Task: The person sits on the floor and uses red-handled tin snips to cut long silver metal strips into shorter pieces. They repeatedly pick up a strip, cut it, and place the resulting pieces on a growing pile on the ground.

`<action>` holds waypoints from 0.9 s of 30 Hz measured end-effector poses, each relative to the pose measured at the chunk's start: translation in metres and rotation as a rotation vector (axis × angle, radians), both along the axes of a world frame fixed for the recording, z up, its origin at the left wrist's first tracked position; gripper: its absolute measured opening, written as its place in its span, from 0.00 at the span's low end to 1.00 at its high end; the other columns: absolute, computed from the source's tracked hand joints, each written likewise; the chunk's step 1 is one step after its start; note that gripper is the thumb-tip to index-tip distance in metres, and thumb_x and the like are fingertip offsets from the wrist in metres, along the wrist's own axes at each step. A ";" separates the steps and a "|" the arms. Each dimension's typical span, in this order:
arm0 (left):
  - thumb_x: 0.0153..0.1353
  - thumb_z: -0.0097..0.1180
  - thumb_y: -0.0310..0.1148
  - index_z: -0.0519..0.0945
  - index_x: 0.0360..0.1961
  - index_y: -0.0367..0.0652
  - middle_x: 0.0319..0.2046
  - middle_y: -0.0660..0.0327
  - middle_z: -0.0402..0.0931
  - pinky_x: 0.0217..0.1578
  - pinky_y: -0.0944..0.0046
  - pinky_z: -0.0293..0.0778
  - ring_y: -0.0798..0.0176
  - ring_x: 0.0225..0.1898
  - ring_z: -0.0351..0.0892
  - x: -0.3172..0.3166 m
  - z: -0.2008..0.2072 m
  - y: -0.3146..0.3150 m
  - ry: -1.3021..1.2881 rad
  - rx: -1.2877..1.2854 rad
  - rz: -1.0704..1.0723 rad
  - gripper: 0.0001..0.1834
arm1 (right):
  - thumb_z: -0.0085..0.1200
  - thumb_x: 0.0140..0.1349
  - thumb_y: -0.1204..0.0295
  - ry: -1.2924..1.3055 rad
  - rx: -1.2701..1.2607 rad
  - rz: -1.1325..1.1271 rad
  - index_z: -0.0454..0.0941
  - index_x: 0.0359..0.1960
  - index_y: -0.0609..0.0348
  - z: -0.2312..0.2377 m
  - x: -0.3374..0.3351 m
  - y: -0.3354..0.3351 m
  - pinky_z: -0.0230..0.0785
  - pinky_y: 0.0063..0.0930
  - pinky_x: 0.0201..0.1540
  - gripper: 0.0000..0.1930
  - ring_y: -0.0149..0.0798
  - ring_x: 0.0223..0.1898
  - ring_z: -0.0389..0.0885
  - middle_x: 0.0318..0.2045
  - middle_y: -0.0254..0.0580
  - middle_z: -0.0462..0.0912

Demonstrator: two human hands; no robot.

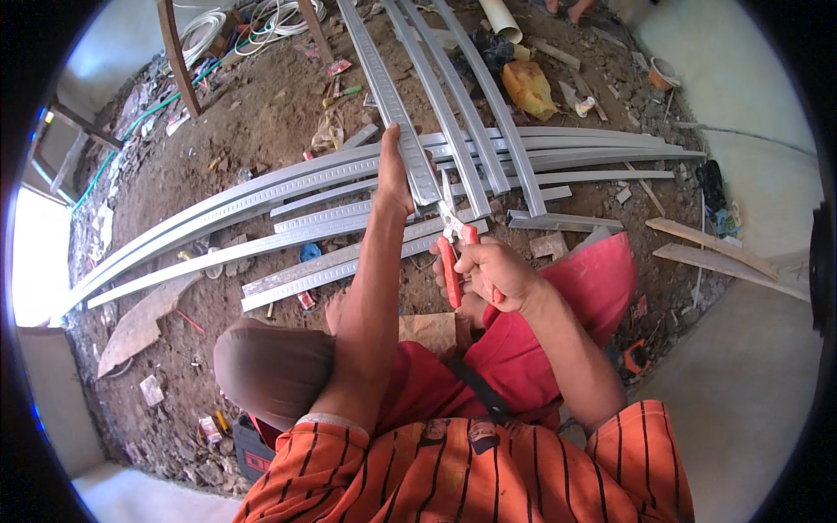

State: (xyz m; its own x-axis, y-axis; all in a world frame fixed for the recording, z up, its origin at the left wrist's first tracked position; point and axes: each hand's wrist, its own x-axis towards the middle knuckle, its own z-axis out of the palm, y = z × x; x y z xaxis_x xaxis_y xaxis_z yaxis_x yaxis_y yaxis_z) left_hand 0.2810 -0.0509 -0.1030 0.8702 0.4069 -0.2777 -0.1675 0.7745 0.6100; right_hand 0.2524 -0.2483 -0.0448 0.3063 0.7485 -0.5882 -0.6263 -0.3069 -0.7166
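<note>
My left hand [395, 179] is closed around a long galvanized metal channel [384, 83] with dimples along its face, near the channel's close end. In my right hand [499, 272] are red-handled tin snips [452, 230], pointing away from me. Their handles stand apart, and the blades are beside the end of the held channel. I cannot tell whether the blades touch the metal. To the right of that channel, several more channels [500, 96] stretch away from me. Under them, other metal channels [227, 193] lie crosswise on the dirt.
A yellow lump [528, 91] and a white pipe [501, 19] lie at the far right. Wooden strips [724, 248] rest by the right wall. Coiled white cable [279, 24] and a wooden post [179, 61] are far left. A dark toolbox [255, 449] sits near left.
</note>
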 end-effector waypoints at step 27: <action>0.58 0.40 0.61 0.68 0.53 0.42 0.15 0.63 0.68 0.16 0.65 0.71 0.66 0.14 0.70 -0.005 -0.049 0.006 -0.107 -0.059 -0.094 0.35 | 0.44 0.41 0.75 -0.409 -0.142 0.101 0.69 0.39 0.63 -0.054 -0.010 0.008 0.61 0.22 0.24 0.18 0.29 0.23 0.66 0.26 0.35 0.69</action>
State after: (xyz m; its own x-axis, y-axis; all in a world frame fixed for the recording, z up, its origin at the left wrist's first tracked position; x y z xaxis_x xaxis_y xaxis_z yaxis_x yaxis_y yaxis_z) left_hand 0.2755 -0.0453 -0.1525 0.9296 0.3083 -0.2021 -0.1546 0.8239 0.5453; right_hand 0.2422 -0.2402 -0.0987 0.4649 0.7071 -0.5328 -0.2620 -0.4649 -0.8457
